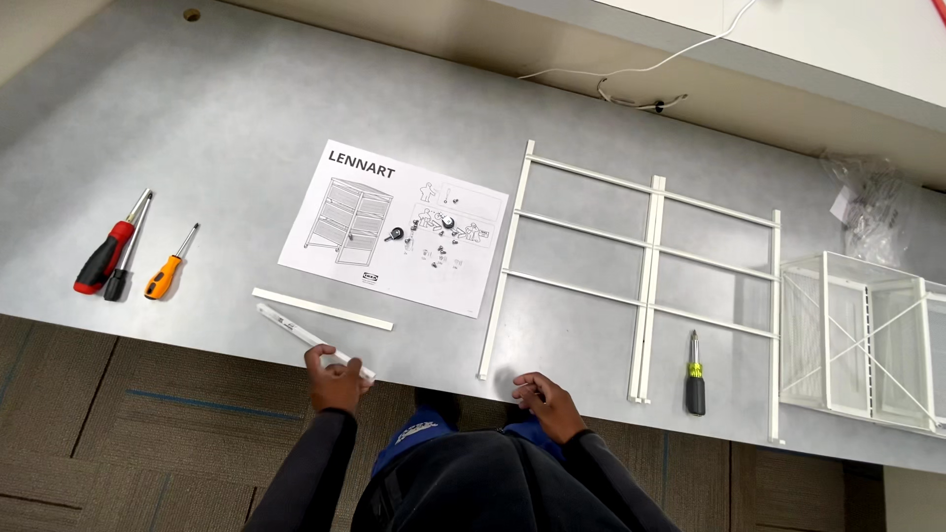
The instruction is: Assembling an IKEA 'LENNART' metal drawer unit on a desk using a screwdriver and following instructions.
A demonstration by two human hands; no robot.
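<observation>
Grey worktop (227, 118) fills head view, carpet tiles below near edge. Left hand (333, 379) curled around end of white rail (310, 340) lying slantwise at table edge — fingers closed on it. Right hand (544, 399) rests loosely curled on table edge near white ladder frame (645, 266), holding nothing visible. Second white strip (321, 308) just beside rail. Advice: lift rail level (far end could snag strip), support overhanging end. Instruction sheet (394, 229) close behind; black-handled screwdriver (695, 374) right.

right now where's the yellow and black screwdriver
In the head view, the yellow and black screwdriver lies right of centre on the grey table, beside the white frame.
</observation>
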